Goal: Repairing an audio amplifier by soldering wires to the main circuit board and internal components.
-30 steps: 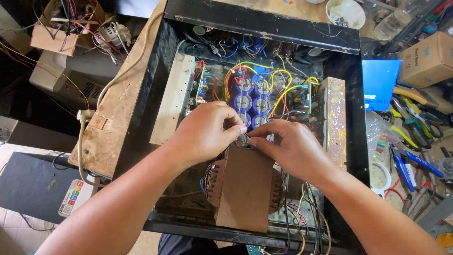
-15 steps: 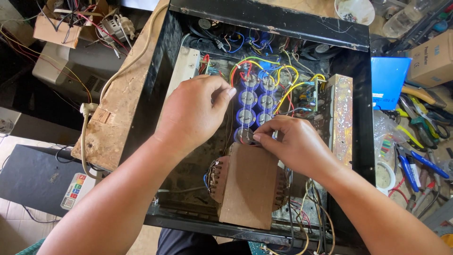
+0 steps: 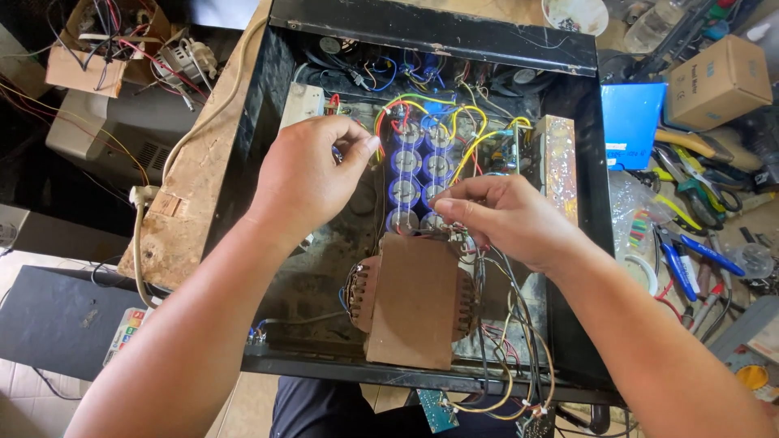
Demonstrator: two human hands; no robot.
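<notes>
An open black metal chassis lies below me, full of wiring. A bank of blue capacitors stands in its middle, with yellow, red and blue wires looping over it. In front of them sits a transformer wrapped in brown cardboard. My left hand hovers at the capacitors' left, thumb and forefinger pinched on a thin wire. My right hand reaches in from the right, with its fingertips pinched on a thin wire at the nearest capacitors, just above the transformer.
Right of the chassis lie blue-handled pliers, other hand tools, a blue sheet and a cardboard box. A worn wooden board borders the left side. A box of tangled wires is at top left. A small circuit board hangs at the front.
My left hand has drawn away from the right hand, up and to the left, with its fingers still pinched. The right hand stays near the front capacitors.
</notes>
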